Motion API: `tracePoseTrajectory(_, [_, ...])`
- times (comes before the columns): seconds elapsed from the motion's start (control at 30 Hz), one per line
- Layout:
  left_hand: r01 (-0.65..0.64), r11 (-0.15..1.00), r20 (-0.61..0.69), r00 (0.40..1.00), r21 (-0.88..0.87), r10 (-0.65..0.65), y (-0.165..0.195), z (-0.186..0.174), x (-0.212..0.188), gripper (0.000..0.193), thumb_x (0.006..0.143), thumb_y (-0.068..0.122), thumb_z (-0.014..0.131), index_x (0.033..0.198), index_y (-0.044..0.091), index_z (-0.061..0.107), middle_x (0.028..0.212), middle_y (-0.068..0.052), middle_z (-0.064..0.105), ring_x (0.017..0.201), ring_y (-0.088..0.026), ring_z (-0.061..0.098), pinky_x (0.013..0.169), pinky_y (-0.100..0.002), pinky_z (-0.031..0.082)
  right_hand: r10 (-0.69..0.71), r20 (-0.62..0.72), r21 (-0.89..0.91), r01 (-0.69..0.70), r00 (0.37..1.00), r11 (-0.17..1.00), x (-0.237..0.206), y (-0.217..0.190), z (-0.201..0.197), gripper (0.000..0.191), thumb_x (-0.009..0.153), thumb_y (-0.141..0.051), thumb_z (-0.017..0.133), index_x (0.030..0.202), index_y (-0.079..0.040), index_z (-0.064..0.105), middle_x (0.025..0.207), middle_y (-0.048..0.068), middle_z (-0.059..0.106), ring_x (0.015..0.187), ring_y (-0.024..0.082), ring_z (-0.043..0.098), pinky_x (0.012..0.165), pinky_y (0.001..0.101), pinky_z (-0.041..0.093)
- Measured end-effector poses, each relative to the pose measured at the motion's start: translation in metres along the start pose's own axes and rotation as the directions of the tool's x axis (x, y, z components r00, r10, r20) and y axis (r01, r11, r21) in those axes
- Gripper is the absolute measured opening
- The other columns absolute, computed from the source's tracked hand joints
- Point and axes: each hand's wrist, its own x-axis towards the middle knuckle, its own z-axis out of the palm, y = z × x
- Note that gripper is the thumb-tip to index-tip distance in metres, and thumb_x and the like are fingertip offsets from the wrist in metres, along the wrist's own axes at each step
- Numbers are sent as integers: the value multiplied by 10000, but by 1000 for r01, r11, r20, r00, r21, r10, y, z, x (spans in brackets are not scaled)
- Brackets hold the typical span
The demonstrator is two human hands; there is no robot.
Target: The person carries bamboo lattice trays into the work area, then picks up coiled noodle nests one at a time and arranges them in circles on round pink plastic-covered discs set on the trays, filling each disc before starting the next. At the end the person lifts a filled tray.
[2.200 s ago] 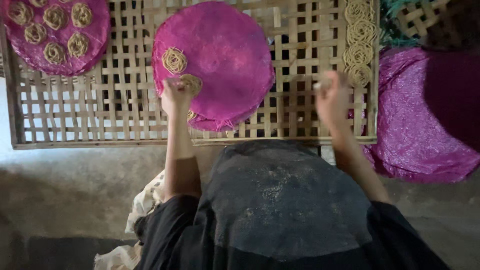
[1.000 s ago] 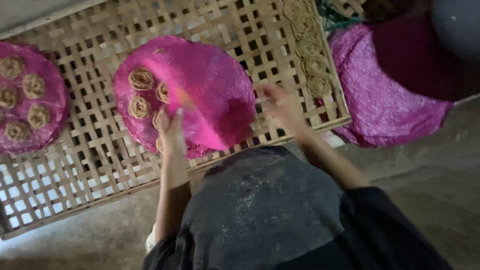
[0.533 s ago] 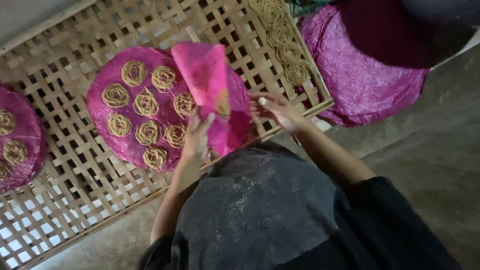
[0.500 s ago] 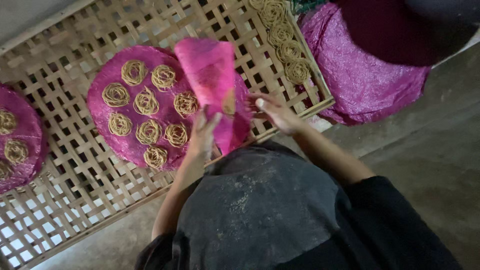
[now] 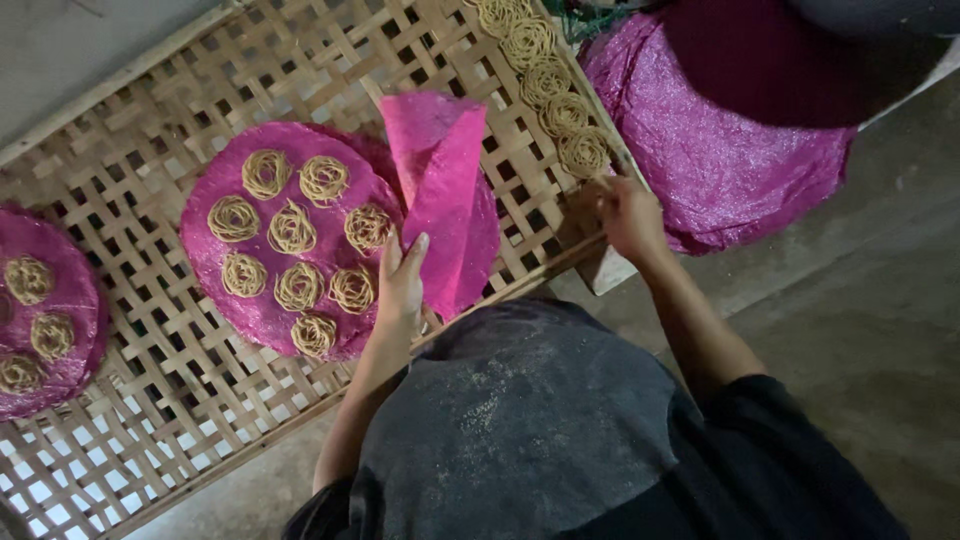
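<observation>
While the left hand (image 5: 402,285) rests with fingers extended against the lower edge of a raised pink mesh sheet (image 5: 440,190), that sheet stands folded upward, its upper flap tilted above the right half of the round pink mat (image 5: 225,285) beneath it. Whether the thumb pinches the sheet from behind cannot be told; the fingers lie flat along it rather than curled. On the uncovered part of the mat sit nine coiled noodle nests (image 5: 295,228), the nearest of them just left of the left hand's fingertips. The mat lies on a woven bamboo lattice rack (image 5: 130,140). The right hand (image 5: 628,215) is well apart from the sheet, over at the rack's right corner, its fingers curled around the wooden frame there and touching the lowest coil in a row of noodle nests (image 5: 555,95) that runs along the rack's right edge. Beyond that edge lies a stack of pink mesh mats (image 5: 740,150). Another pink mat with nests (image 5: 45,310) sits at far left.
</observation>
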Motion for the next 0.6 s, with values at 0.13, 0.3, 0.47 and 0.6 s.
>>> tracePoseTrajectory(0.13, [-11, 1000, 5, 1000, -22, 12, 0, 3, -1, 450, 1010, 57, 605, 1445, -17, 512, 1373, -74, 604, 1272, -172, 551, 1128, -331, 409, -125, -208, 161, 159, 970, 974, -1, 7, -10, 261, 919, -80, 702, 1180, -94, 692, 1130, 176, 726, 1048, 365, 697, 899, 450, 557])
tracePoseTrajectory(0.3, [81, 973, 15, 996, 218, -86, 24, 23, -4, 489, 1025, 141, 583, 1480, 5, 467, 1361, -102, 617, 1284, -209, 547, 1141, -365, 408, -116, -260, 14, 124, 959, 992, -4, -4, -29, 425, 878, -72, 769, 1282, -28, 646, 1158, 236, 643, 1044, 430, 647, 868, 491, 530])
tracePoseTrajectory(0.47, [71, 735, 178, 950, 674, -256, 38, 95, -5, 628, 1053, 372, 576, 1541, 34, 373, 1523, -153, 466, 1443, -285, 429, 1191, -442, 335, -167, 160, 821, -37, 973, 570, -10, -46, -22, 525, 945, -123, 702, 1429, -63, 507, 1294, 78, 630, 1171, 245, 609, 970, 385, 509])
tracePoseTrajectory(0.6, [-396, 730, 683, 718, 556, -131, 40, 143, -15, 587, 998, 399, 593, 1458, 65, 445, 1534, -156, 469, 1357, -319, 569, 1122, -457, 493, 21, 320, 850, -296, 947, 436, -1, -49, -28, 353, 959, -191, 661, 1268, -22, 648, 1079, 85, 721, 931, 220, 708, 813, 356, 614])
